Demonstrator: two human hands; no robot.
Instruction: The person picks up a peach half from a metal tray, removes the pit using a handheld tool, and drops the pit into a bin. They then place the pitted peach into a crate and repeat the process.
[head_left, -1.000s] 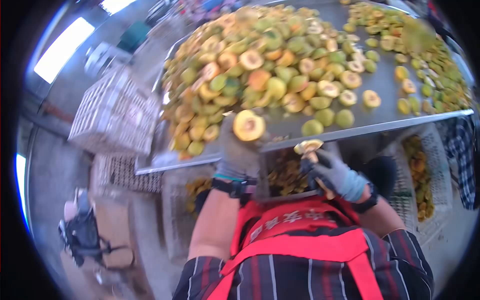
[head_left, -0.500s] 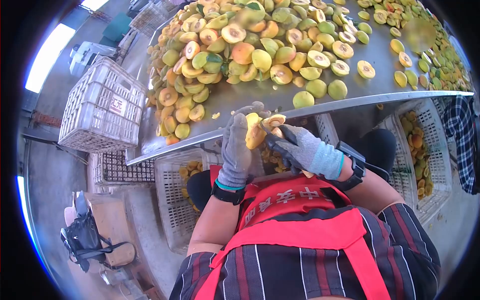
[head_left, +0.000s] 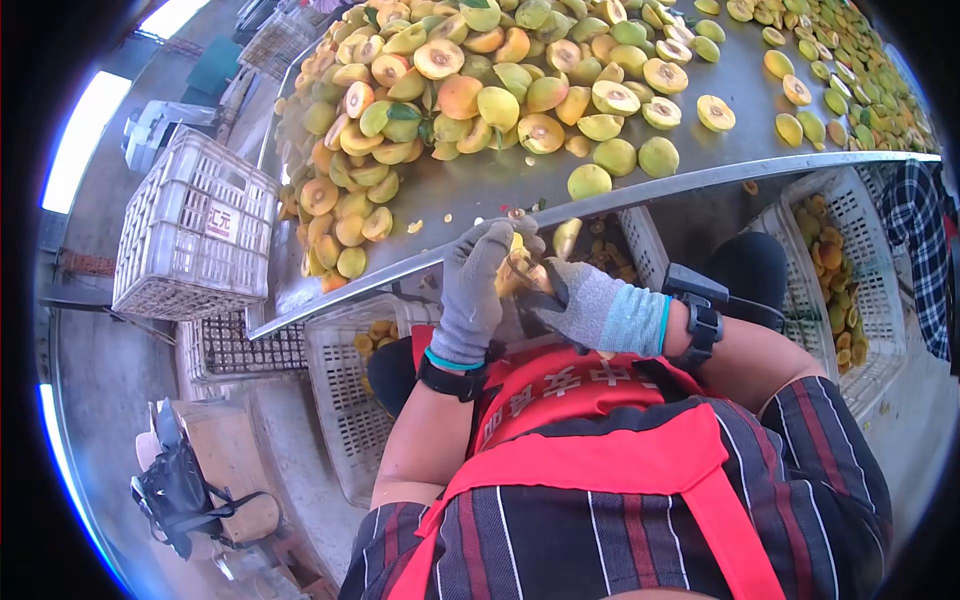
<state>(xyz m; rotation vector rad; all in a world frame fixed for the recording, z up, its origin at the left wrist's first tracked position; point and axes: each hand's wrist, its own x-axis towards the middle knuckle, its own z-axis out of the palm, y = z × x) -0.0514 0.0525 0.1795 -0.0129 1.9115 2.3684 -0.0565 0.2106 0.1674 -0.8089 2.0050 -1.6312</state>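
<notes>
In front of my apron, below the table edge, both gloved hands meet around a cut yellow peach half (head_left: pixel 513 270). My left hand (head_left: pixel 474 290), in a grey glove, closes its fingers around the fruit from the left. From the right, my right hand (head_left: pixel 592 306), in a grey and black glove, is closed with its fingertips at the fruit; what it grips is hidden, and I cannot tell what it is. Another yellow fruit piece (head_left: pixel 566 238) shows just above my right fingers. Beyond the edge, halved peaches (head_left: pixel 480 100) lie heaped, several with pits showing.
The metal table (head_left: pixel 690 183) has a raised front rim close to my hands. A white crate (head_left: pixel 195 225) stands at the left. Crates with fruit flank my legs, one at the left (head_left: pixel 345 400) and one at the right (head_left: pixel 880 280). A plaid sleeve (head_left: pixel 915 250) is at far right.
The fruit has sunk deeper between my hands and my left fingers have curled over it. A fruit piece now appears apart, above my right hand. The whole view has shifted slightly.
</notes>
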